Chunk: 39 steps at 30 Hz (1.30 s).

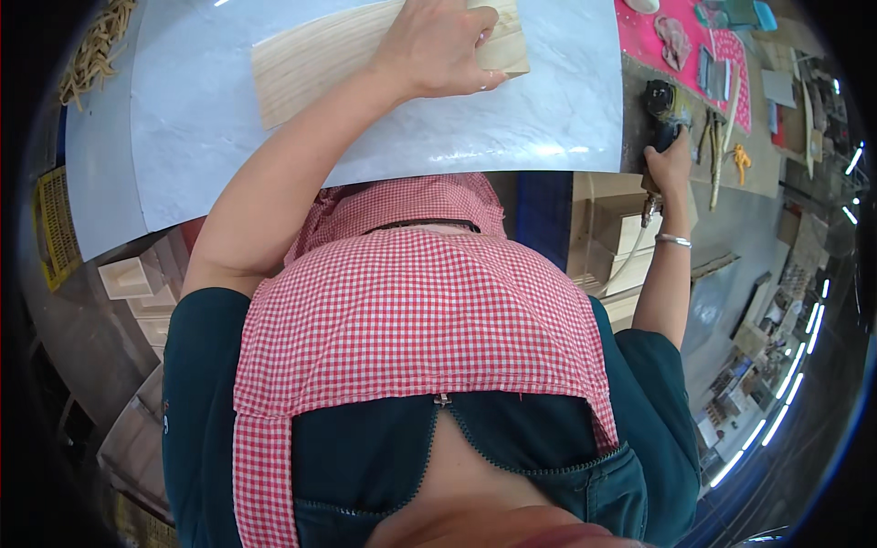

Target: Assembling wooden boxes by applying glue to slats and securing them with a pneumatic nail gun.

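Note:
At the top of the head view, my left hand is bent over a pale wooden board, its thumb and curled fingers gripping near the board's right end. Some of those fingers are cut off by the picture's upper edge. The board lies on a pale blue-grey tabletop. My right hand is wrapped round the handle of an air-powered hand tool with a black and yellow body, at the table's right side. A metal fitting and a pale hose run down from its handle.
Right of the tabletop, a darker surface carries thin sticks, an orange item and a pink spotted cloth. Pale wooden boxes stand below at left, near a yellow crate. Wood strips pile up at far left.

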Tool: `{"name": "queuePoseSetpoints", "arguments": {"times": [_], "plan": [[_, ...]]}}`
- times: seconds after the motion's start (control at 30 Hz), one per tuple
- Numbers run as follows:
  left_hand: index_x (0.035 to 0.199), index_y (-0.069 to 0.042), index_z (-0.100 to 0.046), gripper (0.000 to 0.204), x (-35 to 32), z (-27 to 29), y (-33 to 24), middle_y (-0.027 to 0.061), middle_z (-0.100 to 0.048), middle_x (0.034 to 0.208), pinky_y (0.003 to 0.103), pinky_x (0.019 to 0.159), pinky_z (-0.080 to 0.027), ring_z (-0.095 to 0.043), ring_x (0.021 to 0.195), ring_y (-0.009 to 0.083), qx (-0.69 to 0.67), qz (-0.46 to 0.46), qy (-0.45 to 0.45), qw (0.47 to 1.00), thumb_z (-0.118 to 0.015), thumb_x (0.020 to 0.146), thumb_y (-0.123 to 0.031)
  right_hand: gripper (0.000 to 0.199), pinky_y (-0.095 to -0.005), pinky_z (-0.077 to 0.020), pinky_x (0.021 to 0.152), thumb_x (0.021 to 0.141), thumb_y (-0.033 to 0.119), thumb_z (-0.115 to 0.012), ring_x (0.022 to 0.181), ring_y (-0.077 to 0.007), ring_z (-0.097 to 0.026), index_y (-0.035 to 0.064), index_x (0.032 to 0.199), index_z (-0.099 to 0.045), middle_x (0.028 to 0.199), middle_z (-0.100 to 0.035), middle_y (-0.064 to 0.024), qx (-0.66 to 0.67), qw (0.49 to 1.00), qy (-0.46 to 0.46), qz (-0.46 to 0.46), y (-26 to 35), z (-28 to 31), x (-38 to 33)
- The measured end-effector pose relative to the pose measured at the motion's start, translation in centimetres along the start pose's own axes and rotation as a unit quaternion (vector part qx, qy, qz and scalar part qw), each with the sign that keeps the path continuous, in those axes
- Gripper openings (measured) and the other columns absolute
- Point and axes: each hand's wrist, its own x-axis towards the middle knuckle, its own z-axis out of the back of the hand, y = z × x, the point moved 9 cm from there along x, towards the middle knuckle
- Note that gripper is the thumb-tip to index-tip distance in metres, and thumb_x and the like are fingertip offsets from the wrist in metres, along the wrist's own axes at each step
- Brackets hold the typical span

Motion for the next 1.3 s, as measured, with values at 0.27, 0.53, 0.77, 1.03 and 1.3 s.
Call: {"name": "queuePoseSetpoints", "arguments": {"times": [0.27,0.53,0.77,1.03,1.3], "plan": [[0.089,-0.002,-0.066,0.046,-1.4,0.9,-0.2,0.0272,-0.056,0.125,0.047,0.104,-0.04,-0.051,0.119,0.0414,-0.015,-0.094,-0.087,0.992,-0.079,0.072,-0.043,0.029,-0.0315,-0.046,0.051,0.085,0.022,-0.075,0.053,-0.0215,-0.057,-0.0044,0.094,-0.068,0.067,-0.064,-0.011,0.128,0.969,0.142,-0.156,8.2,8.4,-1.1],[0.098,0.001,-0.067,0.049,-1.8,2.6,-0.4,0.0288,-0.057,0.126,0.047,0.105,-0.041,-0.054,0.116,0.042,0.046,-0.097,-0.123,0.987,-0.078,0.071,-0.038,0.02,-0.0231,-0.0346,0.039,0.085,0.015,-0.079,0.041,-0.0086,-0.046,-0.0011,0.089,-0.068,0.056,-0.057,-0.0009,0.307,0.93,0.193,-0.063,22.3,11.8,-6.8],[0.1,0.001,-0.067,0.047,-1.6,2.9,-0.7,0.029,-0.057,0.127,0.046,0.105,-0.041,-0.055,0.117,0.0415,0.04,-0.079,-0.115,0.989,-0.079,0.071,-0.035,0.019,-0.0236,-0.0367,0.039,0.087,0.014,-0.078,0.042,-0.0094,-0.046,-0.0022,0.089,-0.068,0.056,-0.056,-0.0011,0.316,0.919,0.23,-0.052,24.2,11.8,-6.8],[0.101,0.001,-0.068,0.048,-1.5,3.0,-0.8,0.0288,-0.057,0.128,0.046,0.106,-0.041,-0.055,0.118,0.041,0.048,-0.07,-0.097,0.992,-0.079,0.07,-0.034,0.02,-0.0239,-0.0367,0.039,0.087,0.015,-0.078,0.041,-0.0093,-0.046,-0.0023,0.089,-0.069,0.056,-0.057,-0.0012,0.317,0.916,0.238,-0.056,25.0,11.5,-6.5],[0.104,0.0,-0.068,0.048,-1.3,3.0,-1.0,0.0288,-0.056,0.13,0.046,0.107,-0.039,-0.053,0.121,0.0407,0.045,-0.061,-0.072,0.995,-0.08,0.071,-0.034,0.021,-0.023,-0.0363,0.039,0.088,0.017,-0.078,0.04,-0.0094,-0.046,-0.002,0.087,-0.069,0.055,-0.057,-0.0015,0.31,0.923,0.224,-0.039,25.7,11.5,-4.6]]}}
